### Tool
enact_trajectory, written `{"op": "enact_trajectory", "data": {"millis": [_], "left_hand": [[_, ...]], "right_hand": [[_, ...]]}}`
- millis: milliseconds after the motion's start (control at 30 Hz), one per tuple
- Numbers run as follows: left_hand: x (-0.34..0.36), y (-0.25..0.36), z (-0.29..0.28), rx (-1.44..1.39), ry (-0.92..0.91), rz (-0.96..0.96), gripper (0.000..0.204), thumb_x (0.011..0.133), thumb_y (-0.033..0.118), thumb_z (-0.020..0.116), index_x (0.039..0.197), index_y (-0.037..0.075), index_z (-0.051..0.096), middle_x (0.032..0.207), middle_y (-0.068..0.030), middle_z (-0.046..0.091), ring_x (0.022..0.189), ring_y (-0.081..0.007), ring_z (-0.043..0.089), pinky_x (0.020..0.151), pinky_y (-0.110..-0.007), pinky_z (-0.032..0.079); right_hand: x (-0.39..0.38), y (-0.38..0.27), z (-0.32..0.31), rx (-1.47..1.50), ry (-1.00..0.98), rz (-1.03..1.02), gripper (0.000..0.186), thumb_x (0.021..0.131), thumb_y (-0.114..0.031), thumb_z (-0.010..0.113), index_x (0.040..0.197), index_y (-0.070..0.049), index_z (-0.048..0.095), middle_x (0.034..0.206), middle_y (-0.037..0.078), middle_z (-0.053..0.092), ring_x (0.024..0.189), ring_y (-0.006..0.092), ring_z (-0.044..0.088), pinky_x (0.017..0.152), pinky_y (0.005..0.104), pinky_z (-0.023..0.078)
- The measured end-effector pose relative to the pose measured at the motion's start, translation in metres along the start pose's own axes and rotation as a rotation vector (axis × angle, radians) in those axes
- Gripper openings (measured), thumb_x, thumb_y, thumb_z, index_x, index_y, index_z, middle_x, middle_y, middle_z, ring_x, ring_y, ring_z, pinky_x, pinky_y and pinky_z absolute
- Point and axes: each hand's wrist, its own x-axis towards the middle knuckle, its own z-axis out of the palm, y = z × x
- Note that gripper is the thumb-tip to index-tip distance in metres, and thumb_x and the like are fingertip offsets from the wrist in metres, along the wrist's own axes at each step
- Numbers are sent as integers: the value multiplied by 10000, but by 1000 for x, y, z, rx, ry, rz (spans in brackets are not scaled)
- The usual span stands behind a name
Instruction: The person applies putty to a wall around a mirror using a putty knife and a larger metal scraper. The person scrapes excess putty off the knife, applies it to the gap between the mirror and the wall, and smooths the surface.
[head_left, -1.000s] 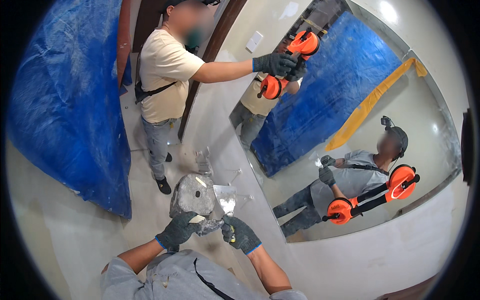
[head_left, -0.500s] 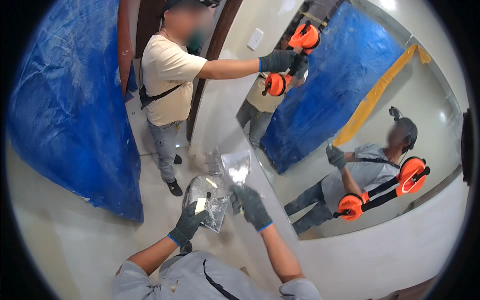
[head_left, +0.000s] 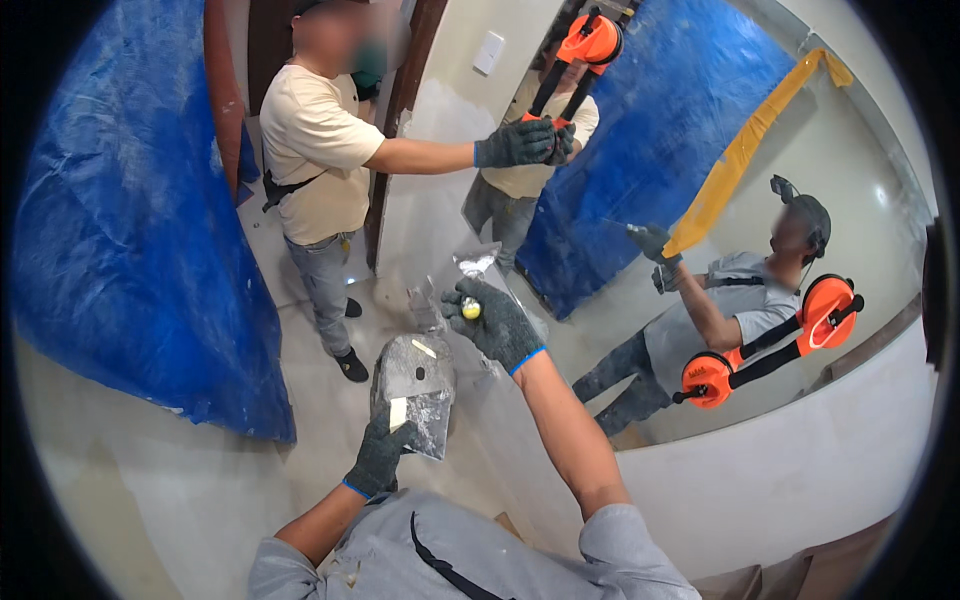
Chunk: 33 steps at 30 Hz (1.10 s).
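My left hand [head_left: 379,457], in a dark grey glove with a blue cuff, is closed on a flat metal plate [head_left: 430,425] smeared with whitish paste. A pale strip [head_left: 398,412] shows on the plate beside my fingers. My right hand [head_left: 497,322], gloved alike, is wrapped round a putty knife [head_left: 474,264]; its yellow handle end [head_left: 471,309] sticks out of my fist, and white paste coats the blade. The blade is close to the wall by the left edge of a large mirror [head_left: 650,260]; whether it touches cannot be told.
A co-worker's gloved hands [head_left: 525,143] grip an orange-and-black suction lifter [head_left: 590,45] at the mirror. Another suction lifter [head_left: 768,340] sits on its lower right. Yellow tape [head_left: 745,150] crosses the glass. A grey stool-like object [head_left: 412,362] stands below; blue sheeting [head_left: 130,220] hangs at left.
My right hand has moved up and away from the plate with the putty knife, its wrist turned. The co-worker's hands have shifted and the upper suction lifter is tilted differently.
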Motion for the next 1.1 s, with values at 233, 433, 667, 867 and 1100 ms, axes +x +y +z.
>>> {"op": "enact_trajectory", "data": {"millis": [233, 433, 667, 867, 1100], "left_hand": [[0, -8, -14, -74, 22, -93, 419, 999, 57, 634, 1413, 39, 574, 1204, -70, 708, 1025, -189, 719, 853, -370, 622], [-5, -6, -4, -54, 18, -164, 408, 997, 36, 624, 1403, 37, 582, 1213, -78, 707, 1028, -201, 722, 862, -371, 624], [-5, -3, 18, -35, 18, -140, 296, 1004, 76, 622, 1300, 60, 636, 1062, -29, 709, 892, -145, 710, 764, -331, 606], [4, -6, 10, -34, 69, -117, 300, 1001, 71, 614, 1300, 55, 633, 1064, -34, 705, 896, -153, 709, 762, -339, 612], [8, -1, 8, 8, 63, -103, 440, 982, 78, 608, 1417, 42, 551, 1211, -75, 686, 1029, -205, 707, 858, -384, 620]], "right_hand": [[6, 5, -7, 15, -70, -23, 190, 1053, -286, 619, 1078, -98, 627, 1003, 127, 723, 823, 250, 722, 680, 357, 617], [7, 11, -8, 2, -50, -12, 230, 1082, -279, 574, 1131, -63, 634, 1002, 120, 721, 849, 228, 723, 747, 365, 625], [22, 6, -22, 12, -113, -48, 188, 1070, -247, 590, 1087, -63, 621, 1010, 139, 717, 843, 243, 718, 748, 388, 619], [21, 3, -16, -42, -66, -16, 170, 1052, -231, 612, 1069, -63, 620, 997, 123, 709, 840, 235, 709, 741, 387, 612], [40, 8, -27, -16, -109, 12, 165, 1041, -236, 629, 1050, -71, 626, 984, 115, 706, 816, 228, 704, 721, 386, 613]]}}
